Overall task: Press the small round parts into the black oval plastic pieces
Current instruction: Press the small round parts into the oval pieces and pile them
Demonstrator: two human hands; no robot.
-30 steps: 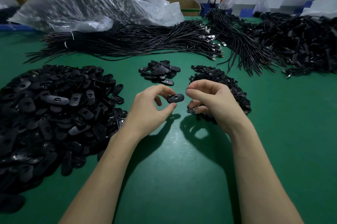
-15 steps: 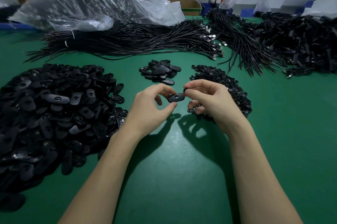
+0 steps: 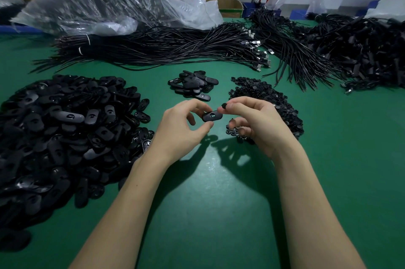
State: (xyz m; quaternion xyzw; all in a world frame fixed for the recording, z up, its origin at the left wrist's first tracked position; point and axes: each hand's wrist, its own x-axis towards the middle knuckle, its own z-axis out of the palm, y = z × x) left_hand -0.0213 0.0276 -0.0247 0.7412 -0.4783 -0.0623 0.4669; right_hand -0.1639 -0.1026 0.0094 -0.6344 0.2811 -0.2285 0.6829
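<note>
My left hand (image 3: 182,128) pinches the oval piece (image 3: 212,115); at its 1 o'clock my right hand (image 3: 256,122) pinches a round part (image 3: 224,106) just beside it.

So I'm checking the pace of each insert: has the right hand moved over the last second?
Yes. The right hand, pinching a small round part, has closed leftward on the oval piece, judged against the pile of round parts behind.

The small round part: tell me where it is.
The small round part is pinched in the right hand, just above the oval piece held by the left hand.
</note>
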